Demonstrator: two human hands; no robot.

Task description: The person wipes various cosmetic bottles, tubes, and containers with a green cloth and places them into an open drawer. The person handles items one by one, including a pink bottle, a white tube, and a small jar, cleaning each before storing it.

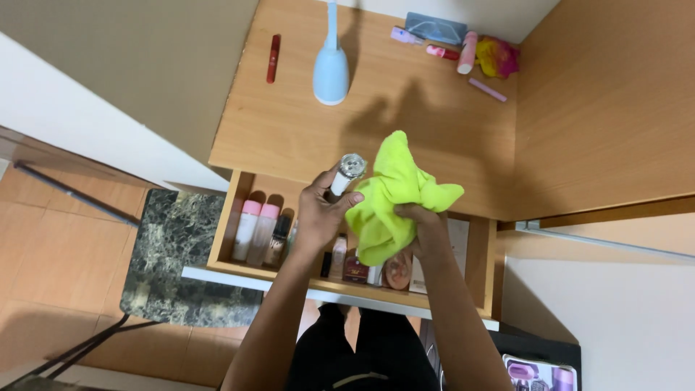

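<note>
My left hand point(321, 213) grips a small white bottle with a silver cap point(346, 171), held upright over the open drawer point(232, 210). My right hand point(422, 226) clutches a bright yellow-green cloth point(394, 192), bunched up and touching the bottle's right side. Both hands hover above the front edge of the wooden desk point(304, 123). The drawer below holds several cosmetic bottles, among them two pink-capped ones point(255, 230), and small jars partly hidden by my hands.
On the desk stand a light blue lamp base point(331, 71), a red tube point(273, 58), a grey case point(435, 27), pink tubes point(467, 52) and a yellow-pink puff point(497, 56). A marble-patterned stool point(177, 253) sits at the left, a wooden panel point(601, 101) at the right.
</note>
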